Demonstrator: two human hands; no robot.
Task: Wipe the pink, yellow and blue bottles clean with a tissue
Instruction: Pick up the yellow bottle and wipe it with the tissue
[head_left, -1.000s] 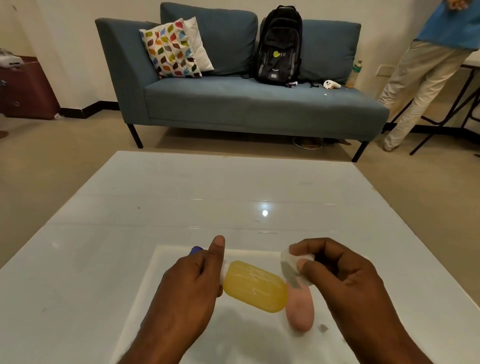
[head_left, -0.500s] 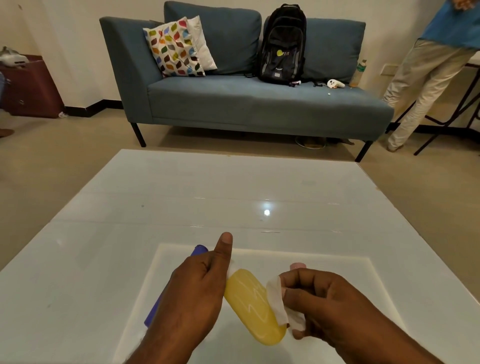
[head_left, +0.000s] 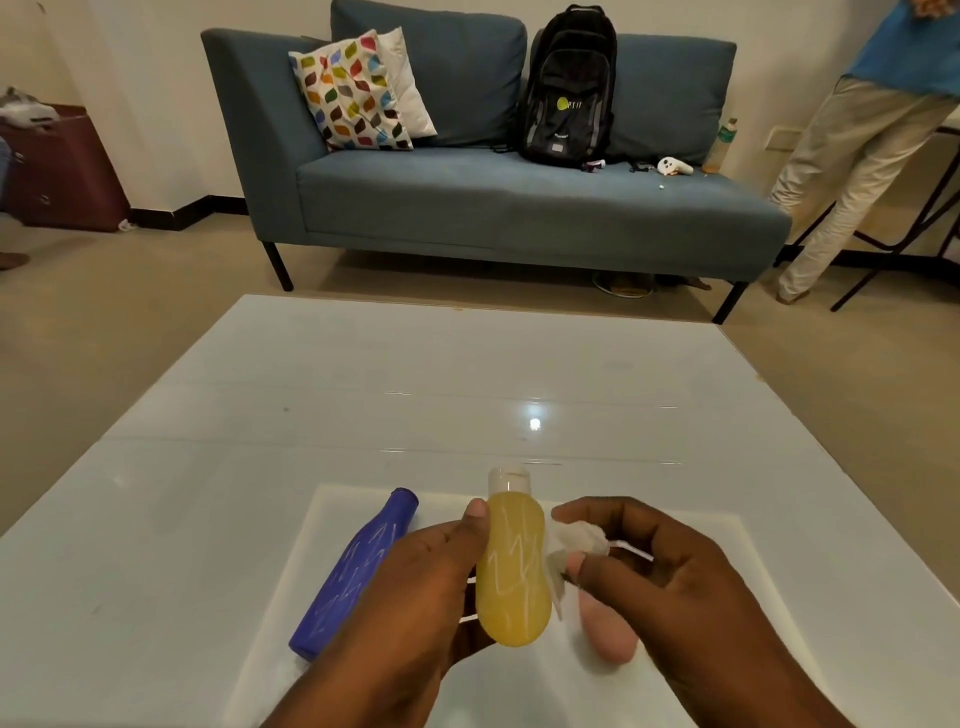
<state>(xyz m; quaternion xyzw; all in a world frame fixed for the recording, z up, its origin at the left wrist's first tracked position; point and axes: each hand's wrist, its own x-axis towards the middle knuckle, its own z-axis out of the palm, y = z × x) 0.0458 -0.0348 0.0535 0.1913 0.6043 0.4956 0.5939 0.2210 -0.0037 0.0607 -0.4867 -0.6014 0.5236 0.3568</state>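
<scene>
My left grip holds the yellow bottle upright. My right grip pinches a tissue against its side. Blue bottle and pink bottle lie on the tabletop.

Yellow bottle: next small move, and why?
Probably drag the tissue down the yellow bottle. The left hand holds it cap-up off the table, white scribbles show on its front, and the right hand pinches the tissue at its right side.
</scene>
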